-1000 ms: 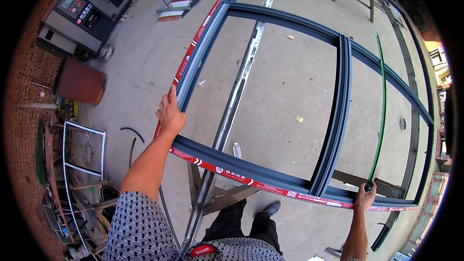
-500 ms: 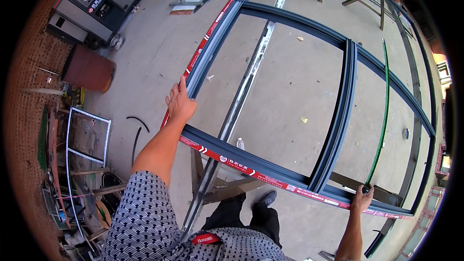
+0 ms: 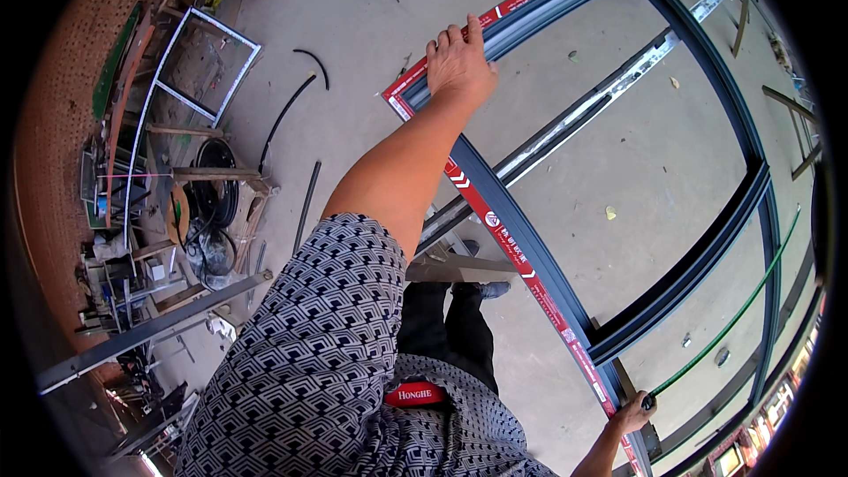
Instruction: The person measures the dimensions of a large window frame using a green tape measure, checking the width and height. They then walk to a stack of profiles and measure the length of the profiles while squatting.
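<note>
A large dark grey metal window frame [image 3: 530,256] with red-and-white tape along its edges lies raised over the concrete floor. My left hand [image 3: 459,62] rests flat on the frame's near left corner, fingers together, palm down. My right hand [image 3: 632,413] is closed on the end of a thin green rod [image 3: 733,322] at the frame's near right edge. The rod runs away from me along the frame's right side. A grey mullion [image 3: 698,269] crosses the frame's inside.
A silver metal rail [image 3: 574,119] lies on the floor under the frame. Wooden trestle pieces [image 3: 459,269] stand by my feet. At the left are a small white frame [image 3: 190,71], black cables [image 3: 283,119], a long grey profile [image 3: 150,331] and piled scrap by a brick wall.
My head has turned to the left and down, so the frame has swung to the right of the picture. Both hands stay where they were on the frame and the rod.
</note>
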{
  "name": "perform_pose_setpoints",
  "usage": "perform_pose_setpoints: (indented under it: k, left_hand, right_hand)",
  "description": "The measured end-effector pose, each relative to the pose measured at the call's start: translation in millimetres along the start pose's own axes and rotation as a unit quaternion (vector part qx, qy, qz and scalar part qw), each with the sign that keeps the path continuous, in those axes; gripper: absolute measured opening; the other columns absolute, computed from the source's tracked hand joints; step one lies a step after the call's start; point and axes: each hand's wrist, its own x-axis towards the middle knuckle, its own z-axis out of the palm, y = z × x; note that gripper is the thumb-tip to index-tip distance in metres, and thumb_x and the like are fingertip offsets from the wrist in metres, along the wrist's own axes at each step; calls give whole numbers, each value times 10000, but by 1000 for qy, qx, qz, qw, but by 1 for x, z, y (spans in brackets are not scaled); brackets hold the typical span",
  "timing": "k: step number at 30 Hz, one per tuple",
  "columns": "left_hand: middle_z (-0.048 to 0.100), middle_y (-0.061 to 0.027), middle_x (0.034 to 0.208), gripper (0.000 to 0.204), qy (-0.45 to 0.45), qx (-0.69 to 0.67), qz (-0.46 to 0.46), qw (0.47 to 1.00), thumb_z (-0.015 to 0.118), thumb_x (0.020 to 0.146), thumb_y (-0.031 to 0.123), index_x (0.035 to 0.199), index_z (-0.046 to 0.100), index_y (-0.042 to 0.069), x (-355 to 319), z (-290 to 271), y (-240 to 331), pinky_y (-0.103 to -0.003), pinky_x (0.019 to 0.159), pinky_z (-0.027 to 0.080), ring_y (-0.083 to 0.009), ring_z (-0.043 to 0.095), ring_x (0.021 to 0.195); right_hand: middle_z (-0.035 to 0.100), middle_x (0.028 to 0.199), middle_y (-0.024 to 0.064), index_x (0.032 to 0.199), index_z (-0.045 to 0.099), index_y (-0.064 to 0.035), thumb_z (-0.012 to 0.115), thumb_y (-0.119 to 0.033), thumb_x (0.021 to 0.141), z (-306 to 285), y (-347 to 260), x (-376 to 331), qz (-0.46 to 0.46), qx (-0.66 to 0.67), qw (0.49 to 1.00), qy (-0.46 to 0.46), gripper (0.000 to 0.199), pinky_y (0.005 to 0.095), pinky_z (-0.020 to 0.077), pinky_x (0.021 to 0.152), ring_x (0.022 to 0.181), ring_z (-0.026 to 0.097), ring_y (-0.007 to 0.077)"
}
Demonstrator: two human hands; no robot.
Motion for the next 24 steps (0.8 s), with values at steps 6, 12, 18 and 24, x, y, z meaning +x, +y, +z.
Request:
perform_pose_setpoints:
  k: [6,12,18,24]
  left_hand:
    - [587,-164,1307,831,-5,-7,-13,1000,708,908,387,1596,332,109,-2,-5,-1,-452,1073,410,-322,557,1234]
    - [591,-162,1294,820,-4,-11,-30,999,736,891,397,1580,360,157,2,-6,-1,-458,1059,412,-331,557,1222]
    - [584,-177,1325,813,51,3,3,999,733,886,418,1571,371,174,3,-1,-8,-470,1061,420,-347,559,1236]
    - [569,-209,1407,774,6,-3,57,998,647,926,483,1584,362,191,11,-4,-4,-530,1055,455,-408,556,1292]
  right_hand:
    - [720,1181,192,1256,690,-41,689,-510,913,6,7,11,-4,-24,1000,10,581,492,527,935,1047,690,397]
    - [730,1189,177,1288,693,-87,657,-542,885,5,8,8,-9,-21,1000,3,609,470,554,911,1005,705,357]
    - [742,1115,186,1280,686,-76,729,-498,885,0,-2,-2,-2,12,1000,10,580,478,545,852,970,713,366]
    - [726,936,137,1269,675,-79,756,-468,868,-13,-36,-24,32,72,997,11,565,403,539,783,816,659,243]
